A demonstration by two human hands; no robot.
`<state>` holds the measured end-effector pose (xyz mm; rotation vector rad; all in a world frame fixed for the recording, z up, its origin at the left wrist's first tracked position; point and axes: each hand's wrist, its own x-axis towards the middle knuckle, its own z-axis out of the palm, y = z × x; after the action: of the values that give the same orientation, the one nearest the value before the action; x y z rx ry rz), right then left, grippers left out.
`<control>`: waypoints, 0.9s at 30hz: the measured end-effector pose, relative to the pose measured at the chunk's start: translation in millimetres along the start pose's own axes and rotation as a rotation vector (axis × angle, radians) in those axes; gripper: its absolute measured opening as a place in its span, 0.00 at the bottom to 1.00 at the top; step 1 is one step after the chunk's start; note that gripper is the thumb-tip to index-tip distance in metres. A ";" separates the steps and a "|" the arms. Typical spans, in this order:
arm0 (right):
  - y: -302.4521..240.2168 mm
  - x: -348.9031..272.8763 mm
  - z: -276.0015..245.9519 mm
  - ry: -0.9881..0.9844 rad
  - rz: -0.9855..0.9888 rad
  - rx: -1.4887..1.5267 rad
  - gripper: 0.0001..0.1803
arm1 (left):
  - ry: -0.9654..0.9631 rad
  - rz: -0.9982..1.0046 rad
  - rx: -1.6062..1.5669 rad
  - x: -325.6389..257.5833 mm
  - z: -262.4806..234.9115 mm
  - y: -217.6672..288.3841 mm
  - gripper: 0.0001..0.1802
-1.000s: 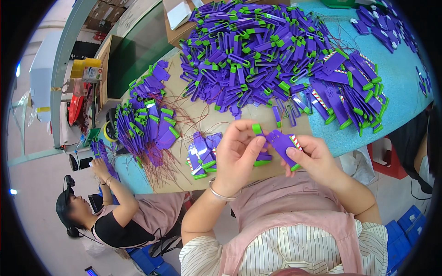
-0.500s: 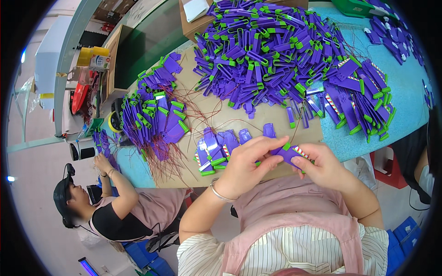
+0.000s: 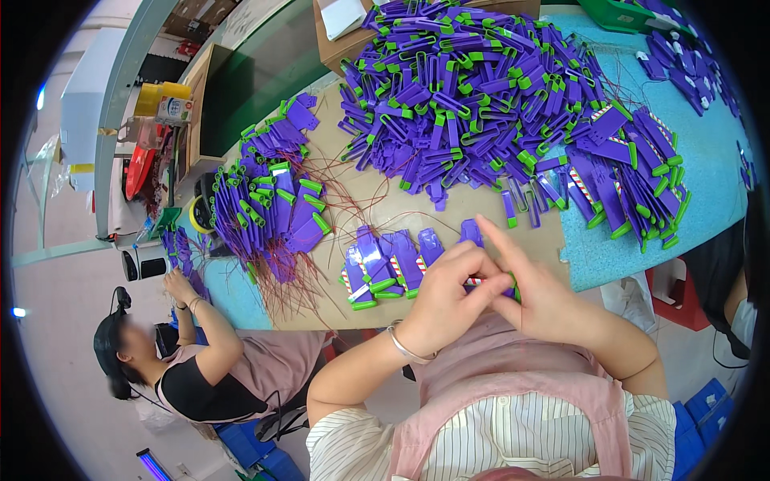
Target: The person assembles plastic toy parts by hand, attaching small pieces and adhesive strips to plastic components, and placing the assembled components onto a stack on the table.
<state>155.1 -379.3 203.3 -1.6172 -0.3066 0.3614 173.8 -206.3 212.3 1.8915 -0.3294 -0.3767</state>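
Observation:
My left hand (image 3: 447, 298) and my right hand (image 3: 539, 290) meet at the table's near edge, both closed around one small purple plastic piece with a green clip (image 3: 491, 282), mostly hidden by my fingers. A silver bracelet sits on my left wrist. Just left of my hands lies a short row of finished purple pieces (image 3: 385, 264) with green ends and striped inserts. A big heap of purple and green parts (image 3: 473, 88) covers the cardboard sheet (image 3: 377, 200) beyond them.
A second stack of purple pieces (image 3: 269, 204) with thin red wires lies at the left. More stacked pieces (image 3: 634, 176) rest on the blue table (image 3: 706, 160) at the right. A seated person (image 3: 200, 361) handles purple parts at the lower left. Cardboard boxes (image 3: 337, 32) stand at the back.
My hands have closed together over the purple piece, which showed more openly between them a second ago. The view has shifted slightly toward the table.

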 end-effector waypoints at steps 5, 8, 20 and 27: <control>9.2 -3.8 -16.6 -0.002 -0.076 -0.135 0.19 | 0.099 0.156 -0.571 17.2 -41.5 -10.3 0.19; 10.9 -3.5 -22.7 -0.051 -0.065 -0.087 0.19 | 0.103 0.104 0.046 40.9 -57.4 -12.8 0.11; 5.3 -3.8 -18.8 0.052 0.048 -0.106 0.16 | 0.201 0.285 0.783 69.8 -59.1 -38.0 0.13; 9.5 -2.2 -12.9 0.061 0.244 0.044 0.06 | 0.258 0.030 0.045 30.5 -34.0 -2.1 0.06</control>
<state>158.2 -392.7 194.8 -1.6231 -0.0542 0.5000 215.6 -188.9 218.4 1.9502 -0.1947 -0.1033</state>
